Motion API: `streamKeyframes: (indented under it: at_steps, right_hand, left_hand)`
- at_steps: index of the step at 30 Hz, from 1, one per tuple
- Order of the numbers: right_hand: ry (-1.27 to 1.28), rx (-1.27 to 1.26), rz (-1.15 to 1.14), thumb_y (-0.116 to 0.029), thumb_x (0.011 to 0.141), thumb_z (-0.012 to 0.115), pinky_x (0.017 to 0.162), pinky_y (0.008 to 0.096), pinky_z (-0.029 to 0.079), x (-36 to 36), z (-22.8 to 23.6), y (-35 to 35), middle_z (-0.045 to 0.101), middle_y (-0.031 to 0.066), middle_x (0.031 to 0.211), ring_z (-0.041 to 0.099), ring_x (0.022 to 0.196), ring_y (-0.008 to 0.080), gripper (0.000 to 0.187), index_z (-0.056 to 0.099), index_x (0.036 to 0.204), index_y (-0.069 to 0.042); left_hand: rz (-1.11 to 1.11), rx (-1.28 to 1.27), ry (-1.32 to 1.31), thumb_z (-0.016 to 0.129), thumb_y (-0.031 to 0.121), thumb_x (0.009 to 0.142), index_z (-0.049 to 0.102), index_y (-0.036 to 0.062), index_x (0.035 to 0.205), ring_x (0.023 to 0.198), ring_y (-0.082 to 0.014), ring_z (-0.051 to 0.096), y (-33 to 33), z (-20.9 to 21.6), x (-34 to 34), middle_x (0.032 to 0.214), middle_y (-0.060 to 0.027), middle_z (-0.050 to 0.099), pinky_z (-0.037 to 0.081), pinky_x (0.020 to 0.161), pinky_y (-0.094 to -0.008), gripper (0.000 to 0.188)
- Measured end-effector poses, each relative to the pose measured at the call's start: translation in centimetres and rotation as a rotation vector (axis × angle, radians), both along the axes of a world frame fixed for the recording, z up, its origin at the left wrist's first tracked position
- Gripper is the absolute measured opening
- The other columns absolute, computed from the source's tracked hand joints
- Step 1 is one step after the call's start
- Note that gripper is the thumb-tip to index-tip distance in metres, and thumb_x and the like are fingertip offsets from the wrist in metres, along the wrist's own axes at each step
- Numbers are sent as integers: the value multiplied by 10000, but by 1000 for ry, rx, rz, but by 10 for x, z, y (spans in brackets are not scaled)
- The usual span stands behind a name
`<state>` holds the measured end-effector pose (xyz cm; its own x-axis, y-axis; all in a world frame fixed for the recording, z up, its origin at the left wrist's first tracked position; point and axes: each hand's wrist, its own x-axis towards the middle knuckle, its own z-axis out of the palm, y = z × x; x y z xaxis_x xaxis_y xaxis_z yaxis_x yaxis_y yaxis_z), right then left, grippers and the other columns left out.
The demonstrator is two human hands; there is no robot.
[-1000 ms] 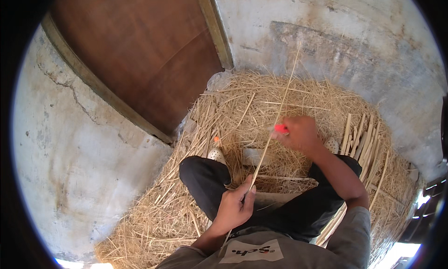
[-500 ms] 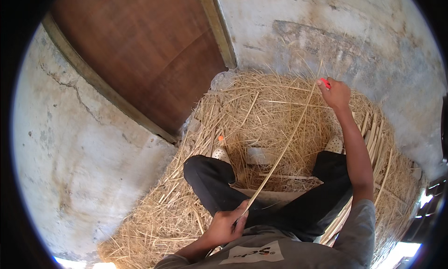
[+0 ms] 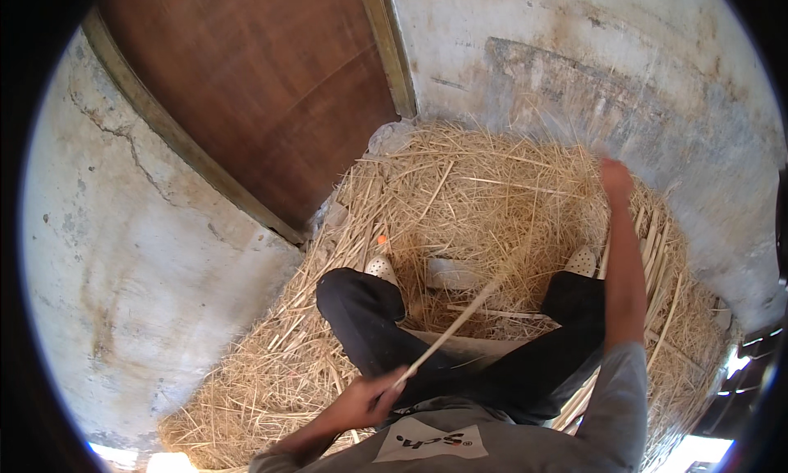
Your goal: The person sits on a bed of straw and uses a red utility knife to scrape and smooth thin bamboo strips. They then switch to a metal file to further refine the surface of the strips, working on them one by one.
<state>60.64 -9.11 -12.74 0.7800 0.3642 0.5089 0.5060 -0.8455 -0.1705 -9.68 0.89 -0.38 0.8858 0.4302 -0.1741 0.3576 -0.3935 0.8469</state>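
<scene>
My left hand (image 3: 361,401) is low near my lap, closed around the near end of a long pale cane strip (image 3: 447,333). The strip runs up and right over my dark trousers toward the straw. My right hand (image 3: 616,180) is stretched out far to the upper right, blurred by motion, fingers closed; the far end of the strip fades toward it and I cannot tell whether the hand grips it. A flat pale woven piece (image 3: 472,347) lies across my lap under the strip.
I sit on a heap of loose straw (image 3: 460,194) against a grey concrete wall (image 3: 607,71). A brown wooden door (image 3: 254,87) stands at upper left. Thicker cane sticks (image 3: 657,251) lie at my right. Pale shoes (image 3: 380,268) show at my feet.
My right hand swept from the middle of the straw out to the far right, drawing along the strip. My left hand dropped lower toward my lap, still holding the strip's end.
</scene>
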Motion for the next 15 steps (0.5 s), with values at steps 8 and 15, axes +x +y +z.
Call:
streamKeyframes:
  at_steps: [8,15]
  right_hand:
    - [136,224,32,-658,936,336,581,449,412,-78,40,33,536,192,574,552,561,328,749,615,688,-10]
    - [294,181,359,-614,932,421,593,431,441,-179,116,51,554,176,599,599,618,352,644,634,787,-24]
  left_hand:
    - [119,-172,40,519,145,990,596,14,1257,612,-16,426,5,-13,16,664,36,513,397,569,-200,307]
    - [167,-136,-102,536,111,974,601,9,1248,619,-27,393,2,-30,30,655,31,480,412,612,-209,300]
